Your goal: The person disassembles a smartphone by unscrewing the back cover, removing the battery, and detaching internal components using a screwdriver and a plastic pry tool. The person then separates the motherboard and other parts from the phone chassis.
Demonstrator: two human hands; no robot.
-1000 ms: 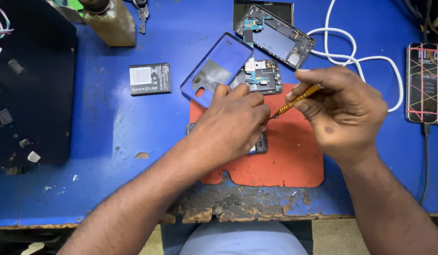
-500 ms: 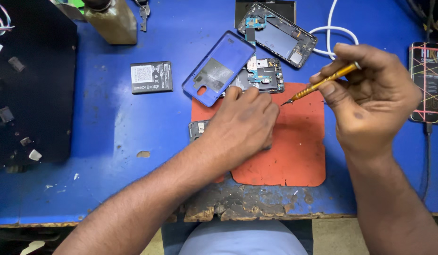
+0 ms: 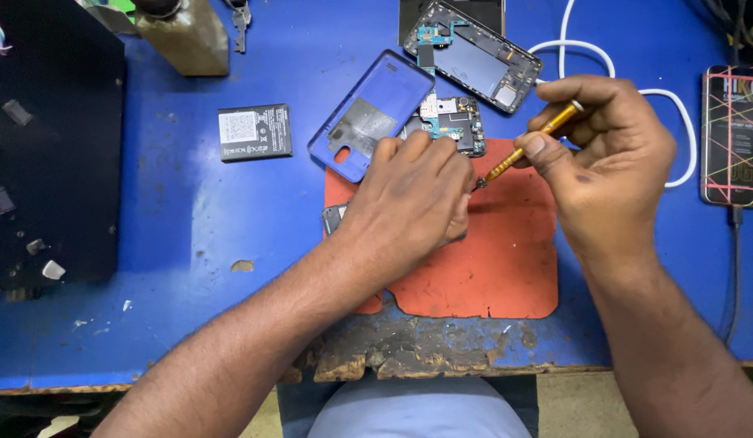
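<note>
Pinched between thumb and forefingers, the yellow-handled screwdriver sits in the right hand, slanting down and left across the centre of the frame until its dark tip meets the knuckles of the left hand. That left hand lies palm-down at the centre, fingers curled over a small grey device on the orange mat; only a corner of the device peeks out at the hand's left edge, so how firmly the grip closes on it cannot be told. Just above the left fingertips lies a loose circuit board, touching a blue phone back cover that rests tilted to its left. Further up, at the top edge, an opened phone frame lies at an angle. A flat battery sits alone at upper left on the blue tabletop. A white cable loops behind the right hand, and a phone with a striped case lies at the far right edge.
</note>
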